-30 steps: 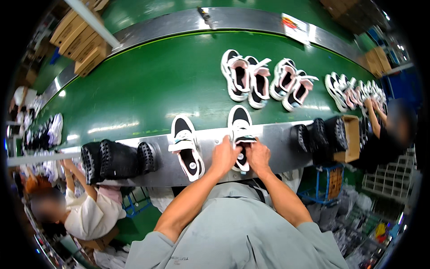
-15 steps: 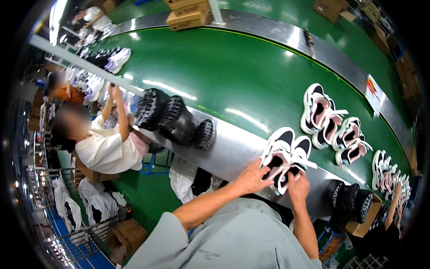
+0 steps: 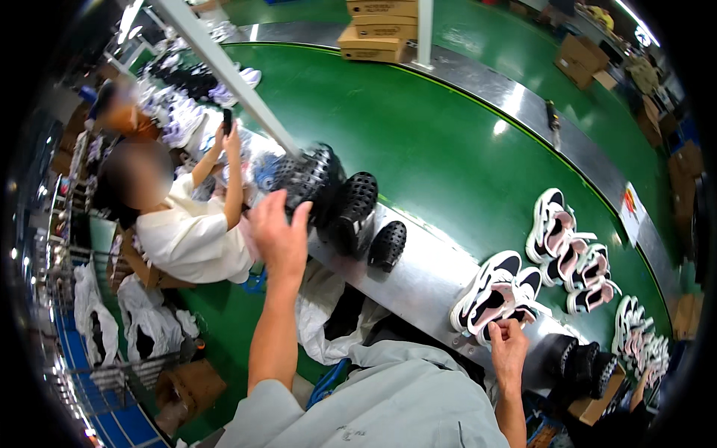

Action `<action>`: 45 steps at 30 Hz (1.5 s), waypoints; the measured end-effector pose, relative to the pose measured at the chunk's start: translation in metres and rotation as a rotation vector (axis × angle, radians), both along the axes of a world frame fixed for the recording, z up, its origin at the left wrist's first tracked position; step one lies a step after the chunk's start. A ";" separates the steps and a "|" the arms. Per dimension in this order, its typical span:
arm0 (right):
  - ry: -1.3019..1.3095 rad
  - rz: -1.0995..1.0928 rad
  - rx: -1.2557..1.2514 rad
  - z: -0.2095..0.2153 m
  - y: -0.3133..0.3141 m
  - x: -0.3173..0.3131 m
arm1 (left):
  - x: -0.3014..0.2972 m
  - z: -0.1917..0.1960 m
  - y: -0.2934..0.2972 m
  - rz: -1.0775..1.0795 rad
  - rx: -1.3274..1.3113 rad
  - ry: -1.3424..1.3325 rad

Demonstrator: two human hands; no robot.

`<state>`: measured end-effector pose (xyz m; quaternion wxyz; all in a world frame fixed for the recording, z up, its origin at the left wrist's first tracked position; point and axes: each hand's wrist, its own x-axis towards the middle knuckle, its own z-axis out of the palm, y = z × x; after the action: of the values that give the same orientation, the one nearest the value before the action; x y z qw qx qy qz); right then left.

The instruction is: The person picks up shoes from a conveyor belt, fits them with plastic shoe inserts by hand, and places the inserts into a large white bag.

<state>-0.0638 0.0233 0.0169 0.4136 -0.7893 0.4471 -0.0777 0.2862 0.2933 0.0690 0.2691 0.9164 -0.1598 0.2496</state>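
Observation:
A pair of white sneakers (image 3: 487, 290) with black and pink parts rests on the metal edge in front of me. At the heel end of the pair, my right hand (image 3: 509, 349) has its fingers pinched together on the nearer sneaker; the exact grip is partly hidden. My left hand (image 3: 280, 235) is raised to the left, fingers apart and nothing in it. Just beyond it stand black shoe-shaped pieces with pitted surfaces: a blurred one (image 3: 310, 175), a tall one (image 3: 354, 213) and a small one (image 3: 388, 246). Whether the hand touches any cannot be told.
More sneakers (image 3: 573, 257) stand on the green belt (image 3: 418, 142) to the right. Further black pieces (image 3: 579, 364) sit near a carton at right. A co-worker (image 3: 190, 243) in a white top holds a dark object at left. A pale post (image 3: 224, 71) rises by the belt.
My left hand has let go of the sneakers and swung left to the black pieces. My right hand has stayed at the sneakers. The view has turned left.

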 end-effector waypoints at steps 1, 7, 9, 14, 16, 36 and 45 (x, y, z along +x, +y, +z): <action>-0.027 0.000 -0.046 0.009 0.005 0.004 | -0.007 0.015 -0.005 0.014 -0.028 -0.075; -0.622 0.020 0.834 0.048 0.041 0.071 | -0.109 0.031 -0.077 -0.619 -0.095 -0.126; -0.604 -0.238 1.120 0.041 0.046 0.071 | -0.153 -0.003 -0.106 -0.964 -0.047 0.036; -0.323 -0.274 1.202 0.018 0.021 0.008 | -0.169 -0.037 -0.150 -1.018 -0.369 0.858; -0.261 -0.139 1.262 0.004 0.022 -0.007 | -0.176 -0.064 -0.185 -1.033 -0.290 1.106; 0.395 0.230 -0.207 0.013 -0.037 -0.033 | -0.171 -0.122 -0.270 -1.298 0.107 0.915; 0.575 0.250 -0.140 0.009 -0.042 -0.011 | -0.129 -0.114 -0.254 -1.265 -0.017 1.216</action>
<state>-0.0747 -0.0192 0.0258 0.2211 -0.8544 0.4386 0.1695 0.1569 0.0396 -0.0450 0.4025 0.6279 -0.4650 -0.4770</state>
